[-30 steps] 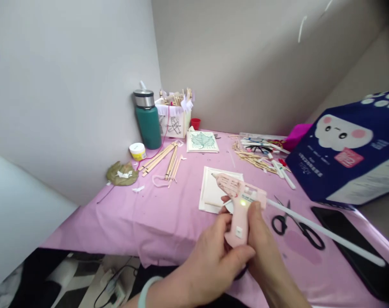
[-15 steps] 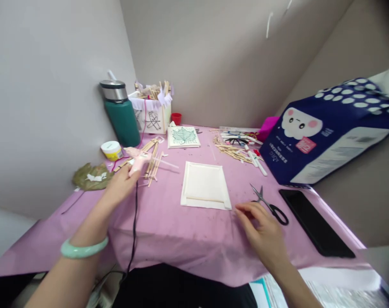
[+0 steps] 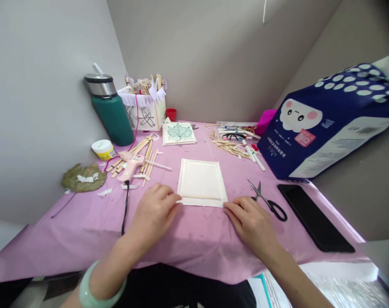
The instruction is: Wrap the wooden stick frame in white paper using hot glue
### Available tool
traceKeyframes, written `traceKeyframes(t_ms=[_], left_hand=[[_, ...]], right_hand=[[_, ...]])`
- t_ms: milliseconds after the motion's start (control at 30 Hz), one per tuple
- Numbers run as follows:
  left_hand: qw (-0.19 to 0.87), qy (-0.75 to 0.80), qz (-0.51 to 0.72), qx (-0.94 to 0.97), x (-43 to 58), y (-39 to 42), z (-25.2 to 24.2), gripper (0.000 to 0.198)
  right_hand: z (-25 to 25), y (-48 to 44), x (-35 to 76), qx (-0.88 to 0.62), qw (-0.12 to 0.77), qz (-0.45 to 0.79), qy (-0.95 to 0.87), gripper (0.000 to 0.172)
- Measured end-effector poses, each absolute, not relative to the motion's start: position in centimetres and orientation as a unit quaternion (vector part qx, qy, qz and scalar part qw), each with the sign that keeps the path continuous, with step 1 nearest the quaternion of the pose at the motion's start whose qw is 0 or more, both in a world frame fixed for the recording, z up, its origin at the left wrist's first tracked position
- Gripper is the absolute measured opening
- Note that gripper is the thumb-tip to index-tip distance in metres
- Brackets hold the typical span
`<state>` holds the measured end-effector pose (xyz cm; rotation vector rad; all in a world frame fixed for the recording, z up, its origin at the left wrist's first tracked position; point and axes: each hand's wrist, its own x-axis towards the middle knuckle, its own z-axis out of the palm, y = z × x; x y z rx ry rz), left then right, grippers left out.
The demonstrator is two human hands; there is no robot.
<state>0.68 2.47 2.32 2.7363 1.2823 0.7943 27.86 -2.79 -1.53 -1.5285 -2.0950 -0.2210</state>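
A white square board (image 3: pixel 200 182) lies on the pink tablecloth (image 3: pixel 194 244), with a thin wooden stick (image 3: pixel 201 197) along its near edge. My left hand (image 3: pixel 155 209) rests its fingertips at the board's near left corner. My right hand (image 3: pixel 248 220) touches the near right corner. Neither hand visibly grips anything. A pink hot glue gun (image 3: pixel 130 166) lies on loose wooden sticks (image 3: pixel 139 156) left of the board, with its black cord trailing toward the table's front edge. Black-handled scissors (image 3: pixel 269 205) lie just beyond my right hand.
A black phone (image 3: pixel 314 218) lies at the right, below a large navy printed package (image 3: pixel 310 128). At the back stand a green bottle (image 3: pixel 111 113), a decorated stick-filled box (image 3: pixel 143 111) and a leaf-pattern card (image 3: pixel 179 133). A dried leaf (image 3: pixel 83 178) lies at the left.
The glue gun has left my left hand and lies on the sticks. Both hands have moved to the board's near corners. The view has shifted slightly left.
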Motion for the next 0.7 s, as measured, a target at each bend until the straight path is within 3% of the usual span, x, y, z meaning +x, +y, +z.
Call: traceKeyframes(t_ms=[433, 700], left_hand=[[0.026, 0.371, 0.134, 0.918, 6.7, 3.9, 2.5, 0.011], [0.036, 0.361, 0.117, 0.925, 7.1, 4.7, 2.7, 0.017]], right_hand=[[0.0, -1.8, 27.8, -0.536, 0.161, -0.114, -0.821, 0.020], [0.1, -1.7, 27.8, -0.542, 0.147, -0.116, -0.819, 0.019]])
